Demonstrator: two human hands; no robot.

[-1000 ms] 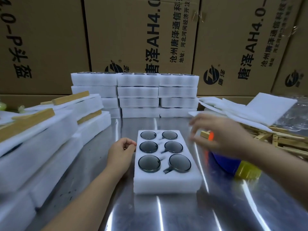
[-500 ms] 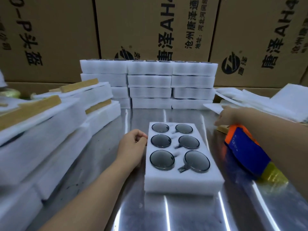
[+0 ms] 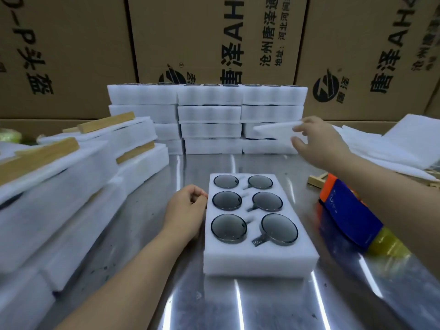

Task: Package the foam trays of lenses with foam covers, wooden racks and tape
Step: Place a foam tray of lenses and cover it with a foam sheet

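A white foam tray holding several dark round lenses lies on the steel table in front of me. My left hand rests against the tray's left side, fingers loosely curled, holding nothing. My right hand is raised beyond the tray at the right and pinches a thin white foam cover by its right end, lifted in the air. A pile of more foam covers lies at the far right. Wooden racks peek out beside it.
Stacks of filled foam trays stand at the back. Packaged trays with wooden strips are piled on the left. A blue and orange tape dispenser with yellowish tape lies right of the tray. Cardboard boxes form the back wall.
My right hand went from the cover pile at the right to holding a foam cover lifted toward the middle. My left hand stayed beside the tray.
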